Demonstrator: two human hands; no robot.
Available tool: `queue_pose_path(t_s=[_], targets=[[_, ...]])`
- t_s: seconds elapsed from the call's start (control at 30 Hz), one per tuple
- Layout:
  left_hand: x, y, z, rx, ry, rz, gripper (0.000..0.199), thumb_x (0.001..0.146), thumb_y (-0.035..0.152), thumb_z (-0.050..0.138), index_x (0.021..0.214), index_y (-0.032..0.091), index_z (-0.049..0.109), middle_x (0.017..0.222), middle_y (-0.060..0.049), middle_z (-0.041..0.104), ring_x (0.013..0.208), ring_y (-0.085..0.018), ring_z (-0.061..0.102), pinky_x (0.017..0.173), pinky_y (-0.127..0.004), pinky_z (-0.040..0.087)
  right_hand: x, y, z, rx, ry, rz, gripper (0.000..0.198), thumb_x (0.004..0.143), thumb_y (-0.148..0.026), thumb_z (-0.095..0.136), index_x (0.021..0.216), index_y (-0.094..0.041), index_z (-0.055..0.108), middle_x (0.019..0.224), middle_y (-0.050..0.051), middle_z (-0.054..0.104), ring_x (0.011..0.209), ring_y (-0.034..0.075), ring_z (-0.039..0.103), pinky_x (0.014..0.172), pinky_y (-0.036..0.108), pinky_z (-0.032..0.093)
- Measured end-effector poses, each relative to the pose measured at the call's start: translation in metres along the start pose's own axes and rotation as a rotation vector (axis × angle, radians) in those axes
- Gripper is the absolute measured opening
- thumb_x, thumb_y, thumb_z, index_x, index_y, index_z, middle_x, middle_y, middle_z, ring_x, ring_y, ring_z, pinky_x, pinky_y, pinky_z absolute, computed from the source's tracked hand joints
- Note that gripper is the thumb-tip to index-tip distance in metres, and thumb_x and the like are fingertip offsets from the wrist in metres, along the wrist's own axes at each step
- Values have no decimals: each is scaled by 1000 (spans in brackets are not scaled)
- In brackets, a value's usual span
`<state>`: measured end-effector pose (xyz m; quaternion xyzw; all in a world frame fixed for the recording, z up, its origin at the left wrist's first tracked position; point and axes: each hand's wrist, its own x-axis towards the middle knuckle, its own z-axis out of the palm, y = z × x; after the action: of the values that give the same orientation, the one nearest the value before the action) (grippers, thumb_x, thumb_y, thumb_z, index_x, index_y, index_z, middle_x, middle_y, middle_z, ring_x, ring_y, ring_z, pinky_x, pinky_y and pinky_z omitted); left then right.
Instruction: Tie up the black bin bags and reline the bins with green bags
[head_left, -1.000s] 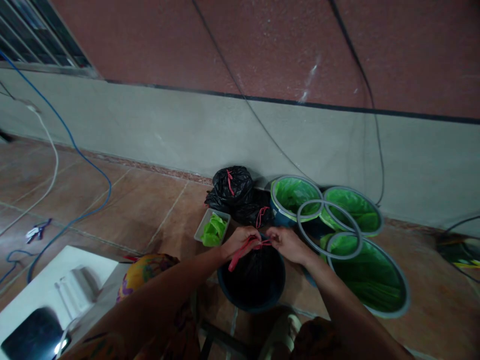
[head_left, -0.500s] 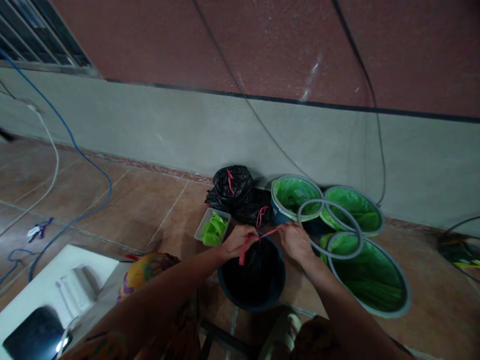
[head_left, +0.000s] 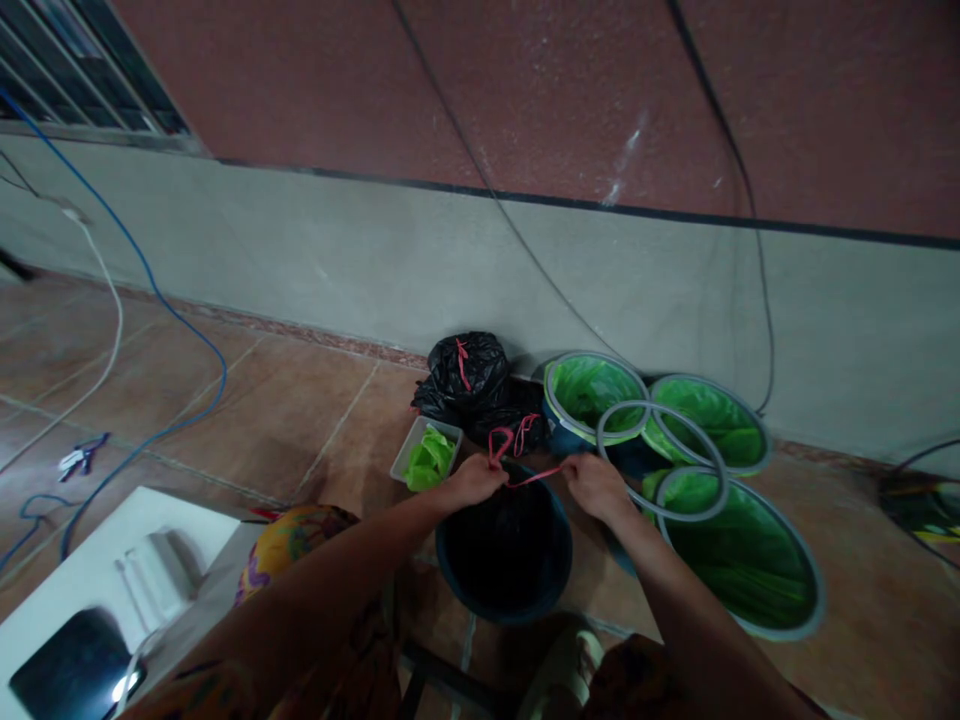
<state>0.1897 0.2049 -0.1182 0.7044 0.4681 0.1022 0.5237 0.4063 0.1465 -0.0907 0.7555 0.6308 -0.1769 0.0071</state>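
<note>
Head view: both hands (left hand, right hand) pinching red drawstring

Both hands pull red drawstring

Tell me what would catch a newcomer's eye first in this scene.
First, the left hand and right hand at lower centre, pulling a red string taut over a black bag in a dark blue bucket. Next, the bright green-lined buckets clustered to the right by the wall. Behind the hands sit tied black bags and a small tray of green pieces.
</note>
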Motion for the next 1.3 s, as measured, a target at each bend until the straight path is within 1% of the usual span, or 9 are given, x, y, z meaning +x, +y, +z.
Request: queue_pose_path(t_s=[0.2, 0.33, 0.43, 0.57, 0.73, 0.9, 1.03, 1.13, 1.3], targets=[[3, 2, 5, -560, -60, -128, 31, 76, 42, 59, 67, 13, 64, 55, 2, 56, 46, -8, 45, 46, -21, 29, 2, 5, 0, 504, -166, -99, 26, 86, -32, 51, 81, -18, 72, 76, 5, 70, 70, 16, 60, 64, 26, 40], [3, 1, 7, -652, -106, -110, 44, 73, 57, 61, 67, 13, 61, 55, 1, 56, 47, -8, 48, 48, -21, 33, -5, -3, -7, 931, -383, -167, 32, 81, -46, 60, 82, -16, 69, 72, 2, 64, 61, 11, 49, 58, 24, 35], [2, 3, 7, -656, -160, -78, 36, 65, 47, 71, 74, 13, 63, 61, 2, 59, 53, -9, 52, 55, -22, 39, -12, -13, -14, 1065, -486, -207, 34, 76, -49, 67, 85, -16, 70, 79, 2, 65, 65, 10, 49, 61, 24, 36], [0, 5, 7, -447, -288, 5, 23, 58, 24, 71, 77, 12, 67, 62, 3, 58, 55, -8, 48, 55, -22, 35, -12, -22, -12, 1098, -479, -279, 36, 75, -51, 68, 83, -16, 71, 76, 2, 63, 65, 11, 48, 61, 24, 36], [-5, 7, 7, -122, -318, 176, 16, 77, 28, 59, 70, 15, 63, 56, 6, 49, 53, -8, 43, 53, -20, 31, -6, -29, -1, 1142, -375, -264, 37, 73, -53, 70, 78, -16, 71, 71, 2, 65, 63, 12, 51, 62, 26, 41], [-10, 13, 6, -72, -274, 165, 23, 87, 32, 50, 73, 16, 61, 57, 4, 53, 54, -9, 50, 55, -19, 36, -2, -30, 5, 1334, -141, -98, 50, 78, -62, 63, 105, -22, 71, 110, 8, 72, 103, 23, 63, 90, 37, 47], [-9, 12, 5, -72, -260, 155, 23, 87, 33, 51, 74, 16, 59, 56, 4, 55, 53, -10, 53, 55, -20, 38, 0, -29, 11, 1344, -127, -52, 58, 84, -69, 49, 114, -23, 69, 122, 10, 68, 118, 26, 59, 102, 43, 42], [-8, 11, 7, -114, -264, 148, 22, 87, 32, 51, 73, 16, 58, 56, 4, 55, 52, -9, 53, 54, -20, 39, 0, -31, 17, 1235, -155, -115, 60, 86, -71, 43, 108, -22, 71, 112, 10, 72, 112, 25, 62, 103, 43, 42], [-4, 7, 9, -243, -232, 151, 18, 85, 30, 53, 77, 15, 59, 58, 5, 54, 50, -9, 54, 51, -19, 42, 0, -35, 24, 951, -216, -303, 59, 90, -67, 34, 80, -21, 69, 82, 6, 72, 84, 22, 65, 87, 38, 48]])
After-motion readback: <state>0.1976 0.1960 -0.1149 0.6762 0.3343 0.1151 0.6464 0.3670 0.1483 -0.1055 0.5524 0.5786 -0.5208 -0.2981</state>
